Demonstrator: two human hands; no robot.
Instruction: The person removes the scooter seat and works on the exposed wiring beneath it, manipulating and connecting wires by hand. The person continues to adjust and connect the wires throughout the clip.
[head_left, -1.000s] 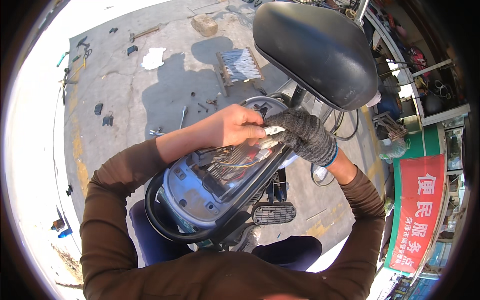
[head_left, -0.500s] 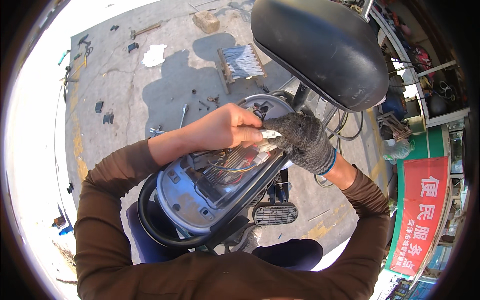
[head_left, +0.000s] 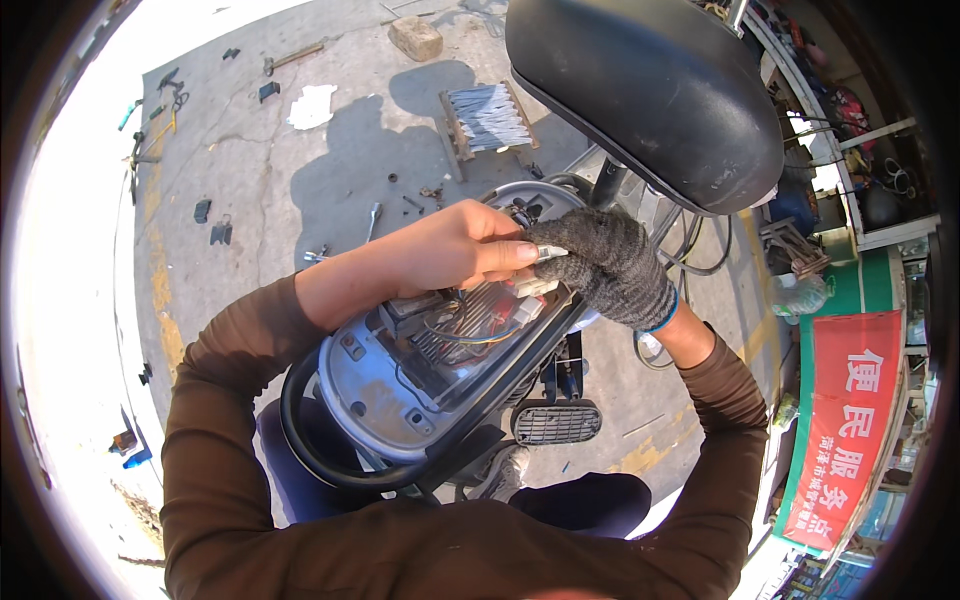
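"Head view: what is shown in the hands?"

"A small white connector (head_left: 548,254) is pinched between thumb and fingers of the bare left hand (head_left: 470,245). Its other end is met by the gloved right hand (head_left: 605,265), whose fingers are curled in; whether anything is gripped inside the glove cannot be told. The two hands are brought close together."

"And where is the connector held?"

"Over the open compartment (head_left: 385,400) of a two-wheeled vehicle, below the tilted black seat (head_left: 650,95). Wires (head_left: 470,335), a finned metal box (head_left: 465,315) and a second white plug (head_left: 527,312) are exposed there."

"Which step can be judged to be in hand?"

"Wiring work, by all appearances: the connector seems to be handled at its join. Whether it is being joined or parted cannot be told."

"What is called for by the next move?"

"A firm hold on the plastic body, it is judged, with the halves lined up straight and no strain put on the wires."
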